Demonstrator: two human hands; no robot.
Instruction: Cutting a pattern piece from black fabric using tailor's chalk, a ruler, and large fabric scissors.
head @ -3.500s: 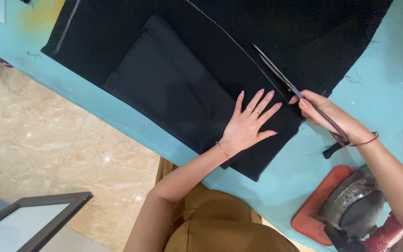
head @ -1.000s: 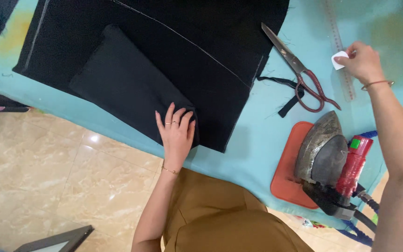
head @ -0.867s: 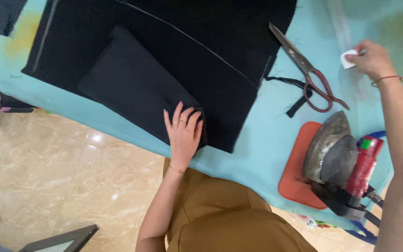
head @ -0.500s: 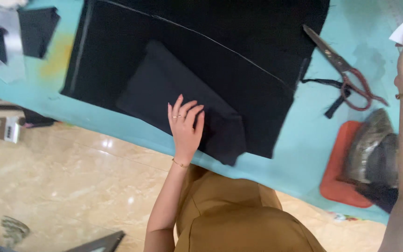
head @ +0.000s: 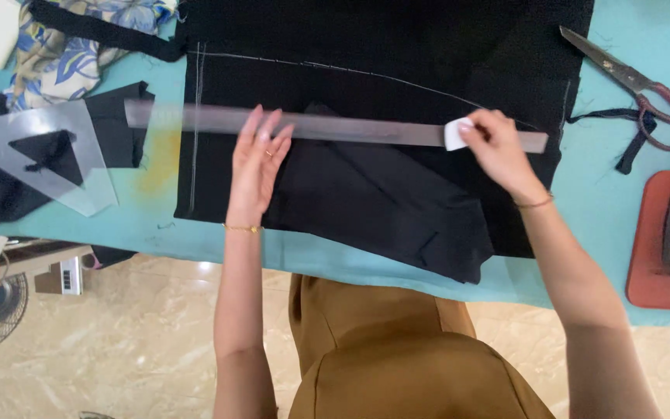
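A: Where is the camera mounted?

B: On the person's head, looking almost straight down at the turquoise table from close above.

A: What does the frame cover?

B: The table's near edge crosses the middle; the marble floor and the wearer's lap fill the bottom. Both forearms enter from below.

A: Any second view?

B: No, one only.

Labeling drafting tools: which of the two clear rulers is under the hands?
The long straight ruler across the black cloth; left hand presses it. The triangular one lies untouched at left.
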